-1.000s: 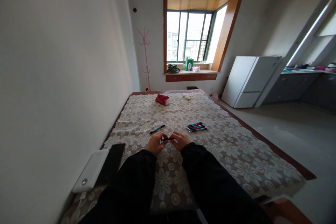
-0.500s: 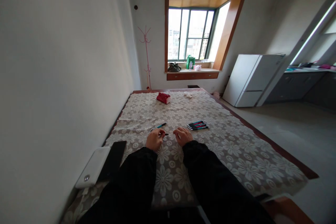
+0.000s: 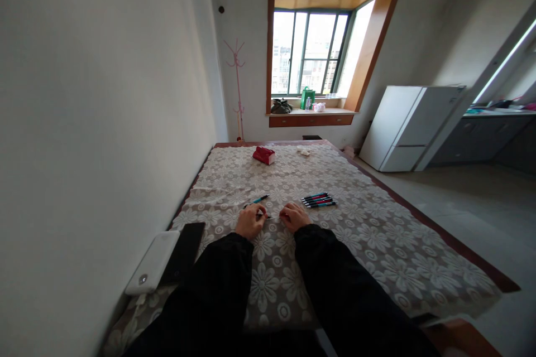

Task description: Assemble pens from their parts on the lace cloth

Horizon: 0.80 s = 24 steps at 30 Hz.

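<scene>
My left hand [image 3: 250, 221] is closed in a pinch around a small dark pen part [image 3: 268, 216], whose tip points right. My right hand [image 3: 295, 216] is also pinched, at the other end of a thin pale rod [image 3: 275, 217] that looks like a pen refill and spans the gap between the hands. Just beyond the left fingers lies a blue and black pen [image 3: 260, 199]. A row of several pens [image 3: 317, 200], blue and red with black ends, rests past my right hand. Fingers cover most of the held parts.
A patterned cloth [image 3: 263, 281] covers the table. On the left are a white power bank [image 3: 154, 262] with a cable and a black phone [image 3: 184, 251]. Farther off lie a red tissue pack [image 3: 263, 155] and a crumpled white tissue [image 3: 304, 152]. A wall borders the left side.
The view has shifted slightly, so everything sits a little to the right. The thin pale rod between the hands shows more clearly now. Both hands keep nearly the same pose.
</scene>
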Each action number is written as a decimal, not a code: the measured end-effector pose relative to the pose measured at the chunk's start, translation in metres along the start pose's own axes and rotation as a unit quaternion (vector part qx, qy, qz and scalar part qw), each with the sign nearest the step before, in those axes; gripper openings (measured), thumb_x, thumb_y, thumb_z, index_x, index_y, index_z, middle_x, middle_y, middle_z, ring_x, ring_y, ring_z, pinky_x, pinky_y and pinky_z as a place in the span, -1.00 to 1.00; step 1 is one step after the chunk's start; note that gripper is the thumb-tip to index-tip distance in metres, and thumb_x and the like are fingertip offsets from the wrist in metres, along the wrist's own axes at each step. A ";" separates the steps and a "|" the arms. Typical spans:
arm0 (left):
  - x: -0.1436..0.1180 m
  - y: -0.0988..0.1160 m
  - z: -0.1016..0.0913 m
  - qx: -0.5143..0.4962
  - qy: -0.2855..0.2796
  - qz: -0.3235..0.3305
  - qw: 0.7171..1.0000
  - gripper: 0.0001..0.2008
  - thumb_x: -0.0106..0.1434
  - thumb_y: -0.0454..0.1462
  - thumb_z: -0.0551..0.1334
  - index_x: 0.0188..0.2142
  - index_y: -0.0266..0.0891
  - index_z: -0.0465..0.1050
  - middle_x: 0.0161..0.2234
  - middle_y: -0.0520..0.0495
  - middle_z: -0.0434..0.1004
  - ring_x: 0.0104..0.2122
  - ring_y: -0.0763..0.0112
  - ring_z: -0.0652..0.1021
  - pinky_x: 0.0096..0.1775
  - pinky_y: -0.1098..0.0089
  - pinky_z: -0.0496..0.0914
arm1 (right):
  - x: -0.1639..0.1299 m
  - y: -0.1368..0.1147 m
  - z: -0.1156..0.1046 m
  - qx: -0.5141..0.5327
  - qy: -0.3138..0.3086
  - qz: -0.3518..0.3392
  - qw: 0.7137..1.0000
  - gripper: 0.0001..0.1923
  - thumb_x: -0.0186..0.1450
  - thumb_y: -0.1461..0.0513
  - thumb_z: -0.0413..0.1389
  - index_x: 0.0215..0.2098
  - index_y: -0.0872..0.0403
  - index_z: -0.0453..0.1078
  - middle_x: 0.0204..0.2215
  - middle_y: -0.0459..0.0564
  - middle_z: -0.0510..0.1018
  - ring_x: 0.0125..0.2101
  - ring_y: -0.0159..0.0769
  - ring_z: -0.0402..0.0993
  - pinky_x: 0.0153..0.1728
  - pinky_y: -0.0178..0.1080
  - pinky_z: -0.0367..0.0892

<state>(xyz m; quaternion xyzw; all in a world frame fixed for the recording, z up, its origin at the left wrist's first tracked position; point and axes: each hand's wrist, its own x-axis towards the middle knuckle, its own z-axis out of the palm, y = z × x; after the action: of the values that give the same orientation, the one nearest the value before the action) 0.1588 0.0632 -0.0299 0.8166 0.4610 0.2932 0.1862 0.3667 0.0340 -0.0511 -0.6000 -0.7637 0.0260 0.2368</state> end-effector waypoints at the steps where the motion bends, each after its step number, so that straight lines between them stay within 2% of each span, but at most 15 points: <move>1: -0.001 0.001 0.000 0.003 -0.006 0.012 1.000 -0.88 0.15 -0.22 0.23 -0.30 -0.16 0.47 -0.23 -0.04 0.53 -0.16 0.29 0.46 -0.11 0.32 0.25 | 0.000 0.000 0.000 -0.002 0.005 0.006 1.000 -0.91 0.21 0.27 0.11 -0.33 0.00 0.45 -0.29 -0.05 0.47 -0.15 -0.26 0.33 -0.13 -0.26 0.17; 4: -0.001 0.002 -0.001 0.012 -0.018 0.032 0.999 -0.90 0.11 -0.23 0.27 -0.34 -0.15 0.49 -0.21 -0.04 0.53 -0.11 0.24 0.43 -0.07 0.28 0.22 | 0.001 0.002 0.002 -0.006 0.012 0.010 1.000 -0.91 0.20 0.28 0.11 -0.34 0.00 0.45 -0.31 -0.05 0.47 -0.17 -0.26 0.33 -0.15 -0.26 0.17; 7: 0.000 -0.001 0.001 0.012 -0.019 0.019 1.000 -0.91 0.12 -0.27 0.26 -0.34 -0.17 0.49 -0.22 -0.05 0.53 -0.11 0.26 0.43 -0.08 0.30 0.23 | 0.001 0.004 0.003 -0.011 0.013 0.011 1.000 -0.90 0.20 0.28 0.10 -0.34 -0.01 0.45 -0.31 -0.05 0.47 -0.18 -0.26 0.32 -0.16 -0.26 0.16; 11: 0.001 -0.005 0.002 0.014 -0.012 0.002 1.000 -0.92 0.10 -0.29 0.26 -0.35 -0.19 0.49 -0.26 -0.05 0.53 -0.17 0.29 0.45 -0.12 0.33 0.25 | 0.001 0.007 0.002 -0.033 0.039 0.049 0.997 -0.89 0.19 0.32 0.08 -0.38 0.02 0.44 -0.34 -0.02 0.47 -0.22 -0.23 0.32 -0.18 -0.24 0.15; 15: 0.001 -0.005 0.001 0.015 -0.012 0.015 1.000 -0.93 0.07 -0.30 0.27 -0.39 -0.19 0.50 -0.27 -0.04 0.53 -0.18 0.30 0.45 -0.11 0.33 0.26 | 0.001 0.009 0.002 -0.037 0.046 0.068 0.996 -0.90 0.19 0.31 0.08 -0.38 0.04 0.43 -0.31 0.02 0.48 -0.19 -0.20 0.31 -0.18 -0.22 0.15; 24: 0.002 -0.008 0.001 -0.004 -0.012 0.017 1.000 -0.89 0.12 -0.29 0.23 -0.35 -0.18 0.53 -0.28 -0.04 0.55 -0.21 0.33 0.47 -0.13 0.36 0.28 | 0.001 0.006 0.004 0.031 0.009 -0.049 0.998 -0.88 0.20 0.33 0.10 -0.34 0.02 0.45 -0.32 -0.07 0.49 -0.21 -0.30 0.34 -0.18 -0.28 0.19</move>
<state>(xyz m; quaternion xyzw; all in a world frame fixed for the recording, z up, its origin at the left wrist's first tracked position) 0.1553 0.0690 -0.0350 0.8268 0.4438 0.2885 0.1900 0.3703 0.0374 -0.0565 -0.5545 -0.7888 0.0327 0.2632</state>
